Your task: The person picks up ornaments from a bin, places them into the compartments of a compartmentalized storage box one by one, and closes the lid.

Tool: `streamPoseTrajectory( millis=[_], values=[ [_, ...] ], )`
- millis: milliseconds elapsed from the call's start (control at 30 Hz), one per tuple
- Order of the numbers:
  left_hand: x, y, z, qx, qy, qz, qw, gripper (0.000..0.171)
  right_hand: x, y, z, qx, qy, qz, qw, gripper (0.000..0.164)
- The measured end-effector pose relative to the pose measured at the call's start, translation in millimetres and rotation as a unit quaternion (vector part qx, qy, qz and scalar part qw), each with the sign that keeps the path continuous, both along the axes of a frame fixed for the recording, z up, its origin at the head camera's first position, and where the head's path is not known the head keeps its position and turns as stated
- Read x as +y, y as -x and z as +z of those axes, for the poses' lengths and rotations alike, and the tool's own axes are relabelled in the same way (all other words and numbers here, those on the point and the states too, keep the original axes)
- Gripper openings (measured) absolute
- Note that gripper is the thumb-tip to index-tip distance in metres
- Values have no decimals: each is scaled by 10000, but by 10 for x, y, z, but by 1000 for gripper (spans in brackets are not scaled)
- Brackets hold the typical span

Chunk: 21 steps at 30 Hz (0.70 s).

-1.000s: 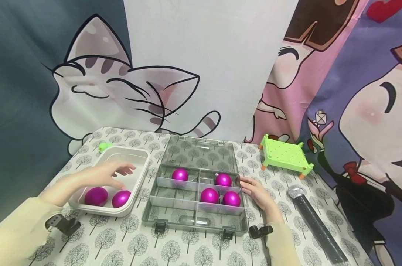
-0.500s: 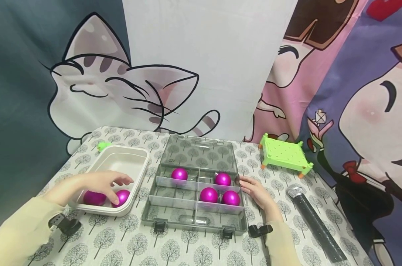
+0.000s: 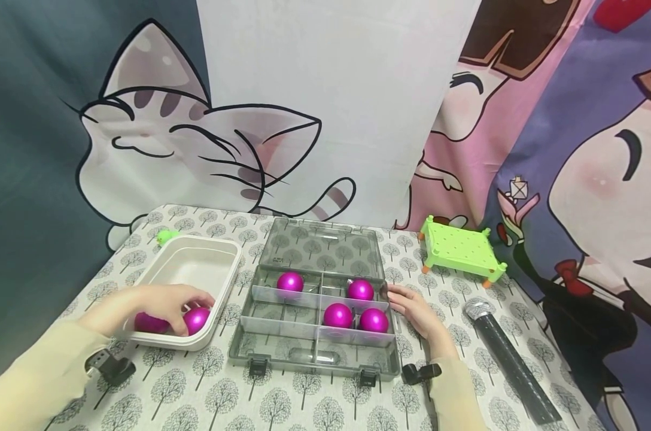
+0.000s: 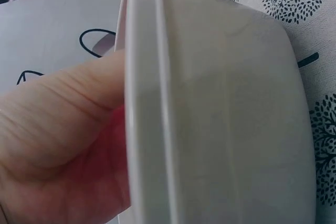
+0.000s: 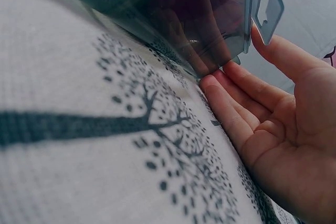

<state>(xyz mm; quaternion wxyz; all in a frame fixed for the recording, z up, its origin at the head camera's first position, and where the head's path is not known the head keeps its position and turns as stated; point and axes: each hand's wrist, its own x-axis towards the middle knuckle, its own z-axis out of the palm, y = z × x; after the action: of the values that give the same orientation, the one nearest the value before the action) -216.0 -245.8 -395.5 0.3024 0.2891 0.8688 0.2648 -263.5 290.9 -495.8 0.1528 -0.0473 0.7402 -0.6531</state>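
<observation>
Where the left hand (image 3: 166, 304) dips into the white tub (image 3: 236, 263), thumb and fingers curl round a magenta ball (image 3: 197, 321) near the right front corner. Second ball (image 3: 148, 323) in the left front part, half hidden by the same hand. Left wrist view: tub wall covers the fingers.

Right hand (image 3: 416, 310) loosely extended, fingertips touching the right side of a smoky clear box (image 3: 271, 344), thumb up by its tab. Box in two columns, three rows: back-left ball (image 3: 290, 281), back-right ball (image 3: 360, 290), and two middle-right balls (image 3: 338, 316) side by side. Lid (image 3: 322, 248) laid open to the rear.

Farther out: microphone (image 3: 514, 362) right of the right hand; green toy bed (image 3: 460, 248) on orange feet behind that; small green toy (image 3: 166, 237) just beyond the tub's far end. Tree-print cloth (image 3: 223, 398) beneath everything, cat-printed backdrop (image 3: 148, 126) behind.
</observation>
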Motion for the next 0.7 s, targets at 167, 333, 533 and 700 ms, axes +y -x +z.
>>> streamPoseTrajectory(
  millis=[167,333,533,700],
  values=[
    [19,-9,3,256,181,-79,9995,69,-1,2,-2,20,22,-4,10000,52],
    [26,-12,6,444,331,-80,9984,65,-2,-1,-1,32,28,16,10000,52],
    [26,-11,12,442,367,-14,9983,63,6,-3,-1,-3,27,18,10000,52],
    [12,-4,16,405,295,86,9987,61,7,-1,-3,-3,49,15,10000,53]
  ],
)
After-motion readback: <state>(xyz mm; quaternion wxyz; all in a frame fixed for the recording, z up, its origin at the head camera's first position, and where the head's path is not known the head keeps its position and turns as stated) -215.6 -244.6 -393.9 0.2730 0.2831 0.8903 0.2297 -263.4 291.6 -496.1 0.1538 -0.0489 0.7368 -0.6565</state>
